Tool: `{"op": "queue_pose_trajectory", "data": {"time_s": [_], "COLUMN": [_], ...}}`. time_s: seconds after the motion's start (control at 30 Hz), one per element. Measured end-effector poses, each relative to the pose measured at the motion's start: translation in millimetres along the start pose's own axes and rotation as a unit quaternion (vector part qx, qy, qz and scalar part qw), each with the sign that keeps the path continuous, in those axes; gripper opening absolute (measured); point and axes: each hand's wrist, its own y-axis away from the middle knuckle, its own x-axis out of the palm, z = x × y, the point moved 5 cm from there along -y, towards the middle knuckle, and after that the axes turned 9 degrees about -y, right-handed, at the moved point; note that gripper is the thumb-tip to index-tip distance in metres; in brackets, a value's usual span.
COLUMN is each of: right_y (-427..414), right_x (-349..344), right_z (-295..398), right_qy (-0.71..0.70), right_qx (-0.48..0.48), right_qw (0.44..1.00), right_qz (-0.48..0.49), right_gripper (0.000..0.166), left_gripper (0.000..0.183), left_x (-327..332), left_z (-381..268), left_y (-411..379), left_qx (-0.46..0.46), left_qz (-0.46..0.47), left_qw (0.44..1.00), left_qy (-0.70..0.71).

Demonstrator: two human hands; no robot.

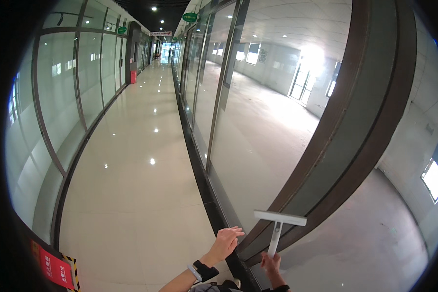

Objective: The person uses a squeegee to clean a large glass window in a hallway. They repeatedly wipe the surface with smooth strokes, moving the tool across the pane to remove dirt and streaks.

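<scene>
A white window squeegee [280, 218] is upright in my right hand [271, 262], which is closed around the lower end of its handle. The squeegee's wide head lies across the view of the brown frame post [332, 146]; whether it touches the post or the glass I cannot tell. To the left, my left hand [227, 241] holds nothing, its fingers extended over the black base ledge [219, 215] of the glass wall. A black strap and a pale band are on the left wrist, and a dark band is on the right one.
A long corridor with a glossy tiled floor [131, 182] runs ahead between glass partitions [56, 84]. A red box [54, 268] with black-and-yellow edging stands at the lower left; another red box [133, 77] is farther off. Behind the right glass lies a bright room.
</scene>
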Motion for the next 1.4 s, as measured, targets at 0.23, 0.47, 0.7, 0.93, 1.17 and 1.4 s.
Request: {"op": "queue_pose_trajectory", "data": {"time_s": [0.23,0.47,0.7,0.93,1.17,1.4], "right_y": [-93,-186,-249,-223,-220,-199], "right_x": [43,101,129,162,168,182], "right_z": [11,0,-61,-27,6,44], "right_qy": [-0.030,-0.153,0.011,0.155,0.027,-0.159], "right_qx": [-0.083,-0.154,-0.219,-0.294,-0.215,-0.201], "right_qw": [0.996,0.975,0.969,0.932,0.956,0.949], "right_qz": [0.022,0.051,-0.116,-0.147,-0.198,-0.184], "right_gripper": [0.019,0.019,0.016,0.017,0.024,0.027], "left_gripper": [0.030,0.031,0.029,0.028,0.029,0.029], "left_x": [-33,-64,-76,-47,-23,4], "left_z": [47,119,163,191,207,234], "left_y": [0,-39,-98,-154,-184,-227], "left_qx": [-0.040,-0.076,-0.029,0.030,0.098,0.106], "left_qz": [-0.008,0.000,0.071,0.136,0.183,0.197], "left_qw": [0.999,0.995,0.993,0.988,0.977,0.975], "left_qy": [-0.035,-0.065,-0.093,-0.073,-0.048,0.005]}}
